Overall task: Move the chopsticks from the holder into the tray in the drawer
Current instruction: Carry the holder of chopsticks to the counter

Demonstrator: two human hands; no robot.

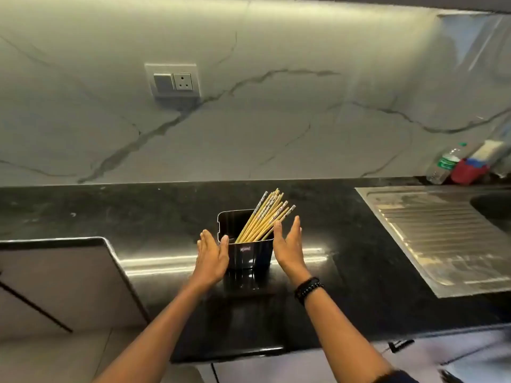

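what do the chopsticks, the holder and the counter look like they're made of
The chopsticks: pale yellow, matte, likely bamboo or wood, with patterned tops. The holder: glossy black, thin-walled, probably plastic. The counter: polished black stone, likely granite; it mirrors the light strip.

chopsticks [264,218]: yellow bundle, leaning right | holder [250,255]: black, upright on counter

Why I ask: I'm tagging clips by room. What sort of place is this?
Most likely a home kitchen: a dark counter, a steel sink drainboard, and a holder of chopsticks.
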